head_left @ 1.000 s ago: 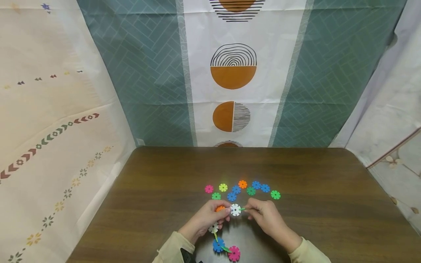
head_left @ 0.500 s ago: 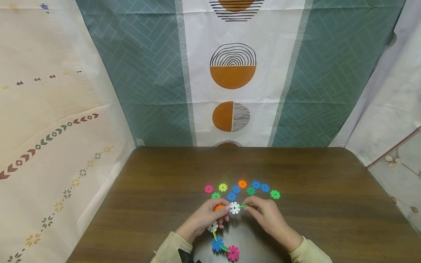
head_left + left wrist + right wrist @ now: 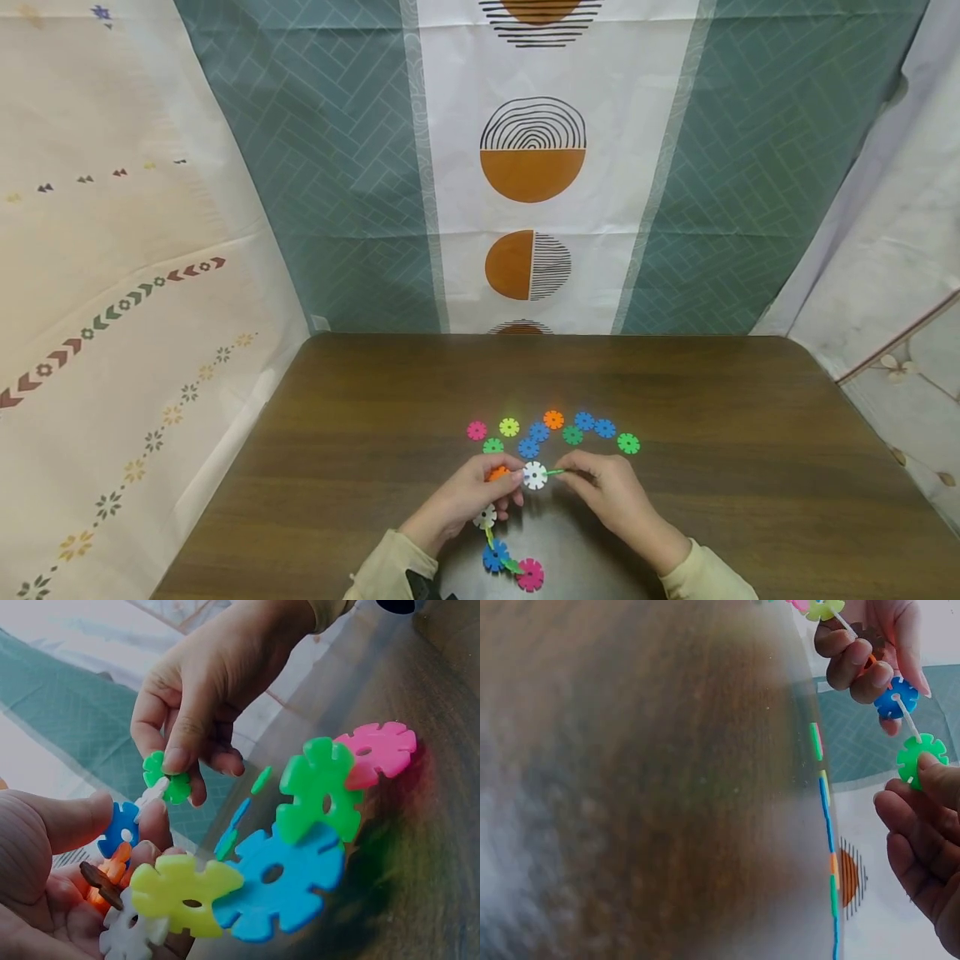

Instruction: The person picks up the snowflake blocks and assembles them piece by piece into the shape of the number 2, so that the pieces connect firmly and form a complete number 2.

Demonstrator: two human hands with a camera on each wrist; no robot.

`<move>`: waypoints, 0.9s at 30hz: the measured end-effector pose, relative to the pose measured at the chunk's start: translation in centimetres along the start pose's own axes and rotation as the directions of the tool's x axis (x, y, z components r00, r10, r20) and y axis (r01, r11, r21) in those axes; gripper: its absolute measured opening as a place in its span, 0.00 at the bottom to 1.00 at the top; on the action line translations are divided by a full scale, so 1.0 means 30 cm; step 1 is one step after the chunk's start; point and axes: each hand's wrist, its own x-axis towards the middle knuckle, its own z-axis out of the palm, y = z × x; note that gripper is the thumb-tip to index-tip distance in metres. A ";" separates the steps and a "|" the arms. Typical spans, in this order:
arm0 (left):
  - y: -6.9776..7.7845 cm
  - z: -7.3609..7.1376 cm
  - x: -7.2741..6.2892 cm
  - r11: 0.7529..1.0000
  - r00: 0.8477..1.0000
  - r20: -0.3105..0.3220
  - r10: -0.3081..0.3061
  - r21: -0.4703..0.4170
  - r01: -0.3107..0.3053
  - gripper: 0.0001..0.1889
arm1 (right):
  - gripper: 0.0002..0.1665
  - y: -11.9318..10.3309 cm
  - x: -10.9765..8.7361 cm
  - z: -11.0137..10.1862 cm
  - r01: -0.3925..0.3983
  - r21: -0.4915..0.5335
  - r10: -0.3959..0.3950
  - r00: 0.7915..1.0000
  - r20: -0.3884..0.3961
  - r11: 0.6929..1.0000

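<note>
My left hand (image 3: 465, 498) holds a chain of slotted plastic snowflake discs, its thumb and fingers pinching a blue disc (image 3: 120, 829). An orange disc (image 3: 114, 866), a brown disc (image 3: 101, 883) and a white disc (image 3: 133, 930) lie against its palm and fingers. Below it hang a yellow disc (image 3: 180, 891), a larger-looking blue disc (image 3: 496, 556), a green disc (image 3: 319, 784) and a pink disc (image 3: 530, 575). On the other side, another white disc (image 3: 535, 476) joins the pinched blue one. My right hand (image 3: 613, 496) pinches a green disc (image 3: 913, 759) that meets this white disc edge-on.
Several loose discs lie flat on the brown table (image 3: 360, 417) beyond the hands, among them a pink disc (image 3: 476, 431), a yellow disc (image 3: 509, 427), an orange disc (image 3: 553, 419) and a green disc (image 3: 628, 443). A patterned cloth (image 3: 360, 167) hangs behind the table.
Both hands and the chain have shifted very slightly left, the right hand and white disc also a little away from me. Both grips look the same, and the loose discs stay put.
</note>
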 end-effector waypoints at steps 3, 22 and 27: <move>-0.006 0.005 -0.001 1.000 1.000 -0.006 -0.004 0.000 0.004 0.10 | 0.11 0.004 -0.002 0.007 0.025 0.003 -0.025 1.000 -0.012 1.000; -0.013 0.013 -0.001 1.000 1.000 0.000 0.005 0.002 -0.005 0.08 | 0.13 0.000 0.003 0.024 0.065 -0.008 -0.065 0.998 -0.021 0.998; -0.014 0.007 0.001 1.000 1.000 0.008 0.008 0.002 -0.008 0.08 | 0.13 -0.002 0.006 0.026 0.060 0.009 -0.060 0.998 -0.006 0.998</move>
